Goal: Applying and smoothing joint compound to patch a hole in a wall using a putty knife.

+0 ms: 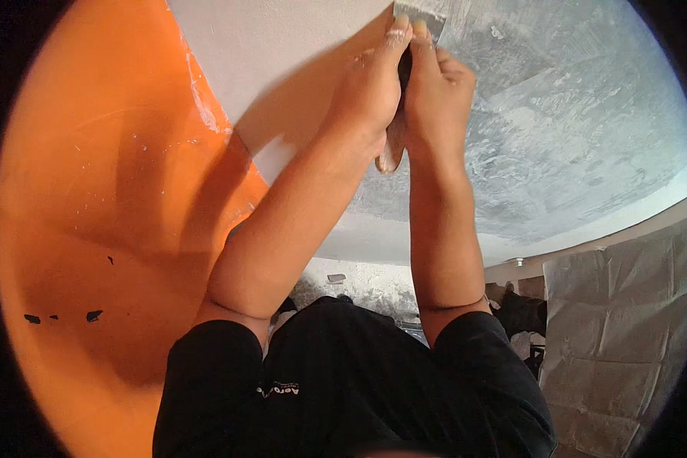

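Note:
Both my hands are raised at the top of the view, closed side by side on a scraper with a wide flat blade. My left hand [372, 80] wraps the scraper's left side, its thumb stretched up toward the blade. On the other side my right hand [440, 88] grips with its thumb close to the left one. The scraper [391, 151] points away from me, its rounded handle end showing below my hands. Its blade lies against the wall by a grey, streaky plastered area [565, 122]. Whitish residue marks my thumbs.
An orange wall section [91, 175] with scuffs and dark chips fills the left, bordering a pale wall strip [237, 46]. Creased brown sheeting [618, 336] covers the lower right. Dark items [523, 313] lie beside it. A small grey scrap [336, 278] is on the stained floor below.

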### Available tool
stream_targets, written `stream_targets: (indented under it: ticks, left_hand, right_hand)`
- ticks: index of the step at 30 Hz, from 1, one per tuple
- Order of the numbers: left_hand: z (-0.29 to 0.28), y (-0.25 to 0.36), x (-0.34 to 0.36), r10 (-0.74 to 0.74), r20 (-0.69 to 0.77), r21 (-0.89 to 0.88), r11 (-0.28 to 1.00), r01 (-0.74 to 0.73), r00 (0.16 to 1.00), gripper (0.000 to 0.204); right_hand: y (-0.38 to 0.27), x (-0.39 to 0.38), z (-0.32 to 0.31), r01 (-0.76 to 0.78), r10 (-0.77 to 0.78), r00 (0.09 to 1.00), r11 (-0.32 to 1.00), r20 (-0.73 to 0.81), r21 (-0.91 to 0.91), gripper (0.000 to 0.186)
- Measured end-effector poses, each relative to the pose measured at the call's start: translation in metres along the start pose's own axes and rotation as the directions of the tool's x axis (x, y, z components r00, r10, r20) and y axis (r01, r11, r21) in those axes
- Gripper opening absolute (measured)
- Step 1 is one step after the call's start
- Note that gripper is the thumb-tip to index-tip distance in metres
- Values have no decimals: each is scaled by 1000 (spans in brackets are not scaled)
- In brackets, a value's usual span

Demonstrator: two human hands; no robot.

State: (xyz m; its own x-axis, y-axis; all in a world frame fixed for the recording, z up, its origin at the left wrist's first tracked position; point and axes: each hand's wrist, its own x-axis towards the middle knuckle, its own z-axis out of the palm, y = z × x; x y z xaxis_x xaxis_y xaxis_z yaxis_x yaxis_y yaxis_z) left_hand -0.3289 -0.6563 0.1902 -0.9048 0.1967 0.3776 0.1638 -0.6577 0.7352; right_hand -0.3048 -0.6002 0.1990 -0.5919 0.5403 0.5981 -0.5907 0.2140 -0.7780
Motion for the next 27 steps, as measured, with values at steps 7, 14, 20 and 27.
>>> stream_targets:
  ticks: [7, 14, 20, 27]
  left_hand:
    - [-3, 8, -3, -149, 107, -23, 988, 152, 983, 33]
    - [6, 12, -15, -163, 27, -23, 986, 164, 986, 41]
    - [3, 1, -19, -133, 0, 17, 991, 133, 991, 35]
    - [0, 3, -4, -136, 73, -38, 990, 139, 988, 35]
  right_hand:
    - [-1, 1, -1, -13, 13, 1000, 999, 3, -35, 50]
    - [-4, -4, -10, -141, 141, 988, 990, 63, -2, 38]
    - [4, -9, -11, -72, 71, 996, 997, 46, 4, 44]
    - [-12, 0, -7, -72, 72, 996, 997, 43, -16, 51]
